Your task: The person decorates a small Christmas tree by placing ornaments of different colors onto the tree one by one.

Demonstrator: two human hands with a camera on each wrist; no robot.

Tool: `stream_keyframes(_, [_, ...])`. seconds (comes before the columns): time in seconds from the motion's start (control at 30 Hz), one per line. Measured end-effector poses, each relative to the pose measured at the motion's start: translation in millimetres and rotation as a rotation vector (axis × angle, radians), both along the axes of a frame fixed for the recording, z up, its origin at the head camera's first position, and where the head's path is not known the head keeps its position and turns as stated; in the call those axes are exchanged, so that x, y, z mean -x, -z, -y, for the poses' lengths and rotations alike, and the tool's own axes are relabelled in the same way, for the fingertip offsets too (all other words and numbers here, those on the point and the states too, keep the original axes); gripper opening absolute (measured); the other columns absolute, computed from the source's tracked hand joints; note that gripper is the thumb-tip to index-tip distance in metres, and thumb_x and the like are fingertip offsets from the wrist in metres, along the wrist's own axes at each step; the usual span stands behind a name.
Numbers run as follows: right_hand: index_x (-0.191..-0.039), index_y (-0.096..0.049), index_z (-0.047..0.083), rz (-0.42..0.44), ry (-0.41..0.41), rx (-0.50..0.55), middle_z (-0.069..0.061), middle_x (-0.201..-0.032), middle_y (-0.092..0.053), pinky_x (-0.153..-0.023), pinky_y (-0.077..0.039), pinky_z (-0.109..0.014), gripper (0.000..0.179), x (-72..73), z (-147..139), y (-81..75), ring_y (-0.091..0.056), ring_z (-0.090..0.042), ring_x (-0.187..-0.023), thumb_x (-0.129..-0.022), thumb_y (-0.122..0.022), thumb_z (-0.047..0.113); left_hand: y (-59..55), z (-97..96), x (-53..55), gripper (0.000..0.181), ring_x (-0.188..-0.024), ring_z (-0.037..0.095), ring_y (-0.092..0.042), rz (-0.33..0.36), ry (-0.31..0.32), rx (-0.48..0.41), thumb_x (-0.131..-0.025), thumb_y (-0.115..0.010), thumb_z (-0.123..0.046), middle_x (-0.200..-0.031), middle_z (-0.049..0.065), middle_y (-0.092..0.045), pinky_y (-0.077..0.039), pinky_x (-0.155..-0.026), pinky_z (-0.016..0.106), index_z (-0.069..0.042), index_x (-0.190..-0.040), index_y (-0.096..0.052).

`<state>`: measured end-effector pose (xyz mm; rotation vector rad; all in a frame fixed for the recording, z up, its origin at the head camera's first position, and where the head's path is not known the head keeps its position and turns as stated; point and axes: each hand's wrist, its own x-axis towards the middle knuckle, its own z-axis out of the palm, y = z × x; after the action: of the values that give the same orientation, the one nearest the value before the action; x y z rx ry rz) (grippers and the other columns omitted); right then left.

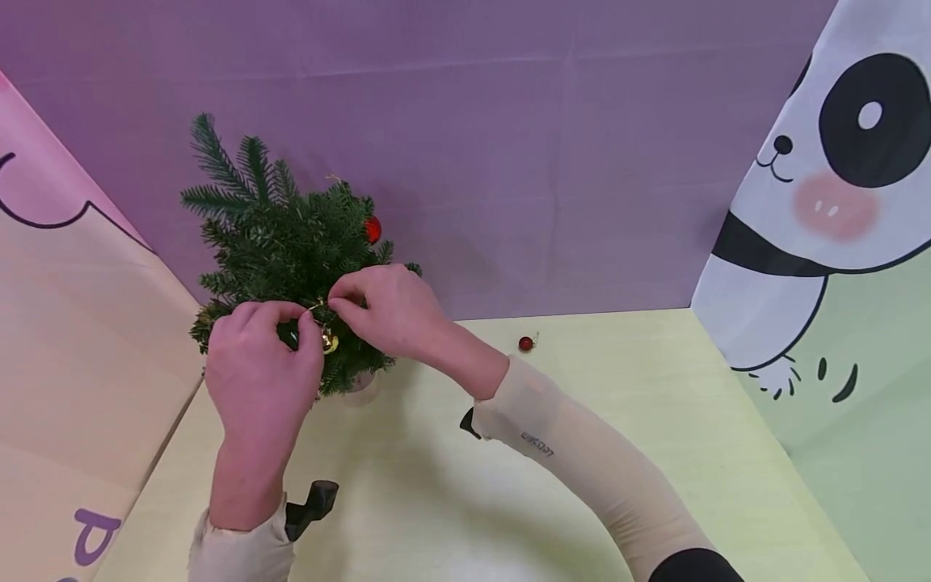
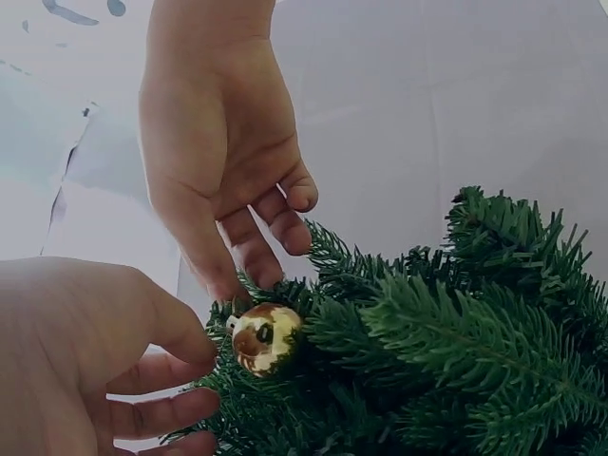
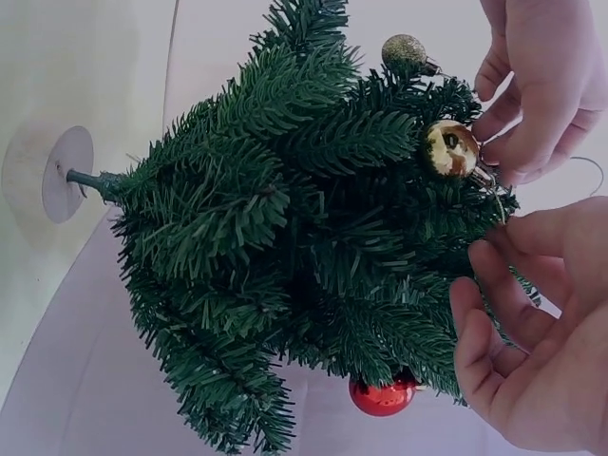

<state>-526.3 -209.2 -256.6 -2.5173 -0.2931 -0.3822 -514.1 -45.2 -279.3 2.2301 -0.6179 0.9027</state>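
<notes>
A small artificial Christmas tree [image 1: 284, 234] stands at the back left of the table. A shiny gold ball ornament [image 1: 330, 342] hangs at its front, in the middle of the right wrist view's branches [image 3: 451, 152]. My left hand [image 1: 262, 364] is at the ball's left, thumb and forefinger pinching its thin gold string [image 1: 317, 305]. From the right, my right hand [image 1: 393, 311] pinches the string between thumb and forefinger. In the left wrist view the gold ball [image 2: 266, 340] lies against green needles beside both hands.
A red ball [image 1: 372, 229] and a glittery gold ball [image 3: 404, 53] hang elsewhere on the tree. Its round base [image 3: 68, 176] shows in the right wrist view. A small red ball [image 1: 526, 343] lies on the pale table [image 1: 582, 388], right of the tree. Printed cloths surround the table.
</notes>
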Motion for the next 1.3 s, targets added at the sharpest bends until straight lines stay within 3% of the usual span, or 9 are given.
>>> stream_keyframes(0.23, [-0.113,-0.072,0.017,-0.018,-0.019,-0.032,0.012,-0.088,-0.066,-0.057,-0.044,-0.018,0.023,-2.7,0,2.9,-0.054,-0.001,-0.058,-0.1,-0.055,0.026,2.4,1.2,-2.2,0.021,-0.085,0.042,-0.054,0.0,-0.012,-0.021,-0.091,-0.062,-0.015,-0.087,0.02,-0.065,-0.045,-0.057,0.055,0.002,-0.087,-0.072])
stream_keyframes(0.47, [-0.113,-0.072,0.019,-0.08,-0.023,-0.054,0.014,-0.09,-0.066,-0.059,-0.045,-0.017,0.022,-1.9,-1,3.5,-0.055,-0.001,-0.06,-0.101,-0.054,0.026,6.6,-0.2,-4.5,0.018,-0.086,0.044,-0.053,-0.014,0.023,-0.034,-0.089,-0.063,-0.012,-0.086,0.021,-0.064,-0.045,-0.066,0.055,0.004,-0.086,-0.072])
stream_keyframes(0.8, [-0.11,-0.072,0.02,-0.091,-0.039,-0.064,0.016,-0.088,-0.063,-0.063,-0.045,-0.016,0.021,0.1,1,6.2,-0.055,0.0,-0.064,-0.101,-0.054,0.026,8.1,-5.2,-3.7,0.017,-0.087,0.044,-0.051,-0.021,0.08,-0.04,-0.087,-0.066,-0.011,-0.086,0.021,-0.064,-0.042,-0.074,0.055,0.004,-0.085,-0.072])
stream_keyframes(1.03, [-0.115,-0.07,0.017,-0.079,-0.065,-0.109,0.013,-0.087,-0.063,-0.059,-0.044,-0.02,0.024,-0.1,6,11.4,-0.052,-0.007,-0.058,-0.102,-0.051,0.024,10.0,-10.1,-4.0,0.013,-0.085,0.042,-0.05,-0.025,0.116,-0.074,-0.087,-0.064,-0.007,-0.088,0.02,-0.063,-0.04,-0.072,0.053,0.003,-0.087,-0.073])
stream_keyframes(1.3, [-0.113,-0.069,0.015,-0.074,-0.121,-0.181,0.012,-0.095,-0.064,-0.067,-0.046,-0.018,0.02,3.1,17,16.5,-0.056,-0.002,-0.073,-0.1,-0.055,0.021,12.2,-14.8,-6.0,0.013,-0.087,0.042,-0.05,-0.007,0.141,-0.052,-0.087,-0.063,-0.003,-0.089,0.021,-0.065,-0.04,-0.073,0.052,0.003,-0.091,-0.073])
